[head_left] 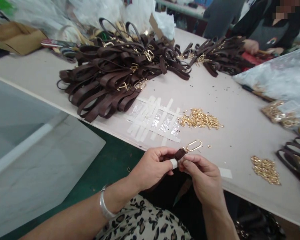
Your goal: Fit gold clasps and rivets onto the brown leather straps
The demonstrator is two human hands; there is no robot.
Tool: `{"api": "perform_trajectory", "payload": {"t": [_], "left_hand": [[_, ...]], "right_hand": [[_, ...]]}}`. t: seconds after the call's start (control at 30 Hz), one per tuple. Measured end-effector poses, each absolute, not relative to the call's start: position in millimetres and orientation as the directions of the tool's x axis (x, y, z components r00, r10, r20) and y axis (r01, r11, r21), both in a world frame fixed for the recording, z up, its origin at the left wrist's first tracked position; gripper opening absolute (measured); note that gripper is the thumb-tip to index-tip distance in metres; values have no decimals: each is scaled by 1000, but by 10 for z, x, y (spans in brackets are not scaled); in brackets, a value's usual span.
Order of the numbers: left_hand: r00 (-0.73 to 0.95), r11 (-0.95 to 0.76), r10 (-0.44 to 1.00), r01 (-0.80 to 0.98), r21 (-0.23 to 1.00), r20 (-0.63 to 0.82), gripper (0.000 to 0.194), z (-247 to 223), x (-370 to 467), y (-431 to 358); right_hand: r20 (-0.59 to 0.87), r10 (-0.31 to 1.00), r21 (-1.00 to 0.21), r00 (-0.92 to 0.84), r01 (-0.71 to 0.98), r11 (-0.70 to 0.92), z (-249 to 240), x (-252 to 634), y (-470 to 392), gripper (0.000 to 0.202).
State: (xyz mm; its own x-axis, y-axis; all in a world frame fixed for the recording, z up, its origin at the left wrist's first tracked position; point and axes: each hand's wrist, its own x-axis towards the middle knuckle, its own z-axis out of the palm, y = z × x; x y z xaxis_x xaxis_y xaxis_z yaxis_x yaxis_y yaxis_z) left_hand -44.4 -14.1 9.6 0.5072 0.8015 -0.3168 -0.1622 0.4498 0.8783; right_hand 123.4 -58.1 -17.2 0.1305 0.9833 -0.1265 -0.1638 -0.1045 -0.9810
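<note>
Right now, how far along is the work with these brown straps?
Seemingly partway. Looks done: the heaped straps, with gold rings on visible ends. In hand: one strap end with a gold oval ring, gripped by the left hand, while the right hand pinches beside it. Apparently left: loose small gold pieces in two piles; how many straps remain is unclear.

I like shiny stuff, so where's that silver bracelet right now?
In the head view, the silver bracelet is around the wrist of the left hand, just above the leopard-spotted cloth.
</note>
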Motion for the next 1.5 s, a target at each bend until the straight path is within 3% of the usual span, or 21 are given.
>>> {"api": "perform_trajectory", "payload": {"t": [0.27, 0.53, 0.8, 0.93, 1.1, 1.2, 1.33, 1.43, 1.5], "left_hand": [[468, 301, 847, -30, 953, -253, 32, 116, -400, -190], [502, 194, 845, 39, 980, -187, 30, 95, -419, -204], [476, 214, 847, 98, 972, -235, 37, 103, -365, -193], [456, 118, 870, 174, 978, -186, 38, 99, -323, -198], [448, -140, 894, 258, 956, 10, 32, 59, -318, -230], [464, -211, 883, 257, 943, 71, 32, 21, -316, -264], [477, -156, 879, 228, 961, 29, 35, 21, -237, -291], [530, 75, 833, 178, 981, -160, 38, 70, -128, -273], [569, 231, 769, 178, 957, -292, 41, 95, -77, -243]], "right_hand": [[-145, 978, -989, 148, -17, -144, -66, 1257, -600, 7], [-158, 980, -987, 118, -24, -156, -53, 1242, -610, 4], [60, 966, -997, 253, 71, 43, -75, 1139, -676, 8], [-10, 962, -999, 272, -51, 4, -77, 1168, -686, 7], [-93, 959, -981, 266, -190, -42, -81, 1170, -720, 11], [-103, 943, -972, 315, -232, -29, -115, 1158, -749, 15], [-65, 931, -989, 359, -150, -11, -96, 1174, -755, 19], [-100, 939, -993, 329, -95, -73, -11, 1300, -741, 18], [-79, 945, -992, 316, 66, -105, 43, 1512, -746, 15]]}}
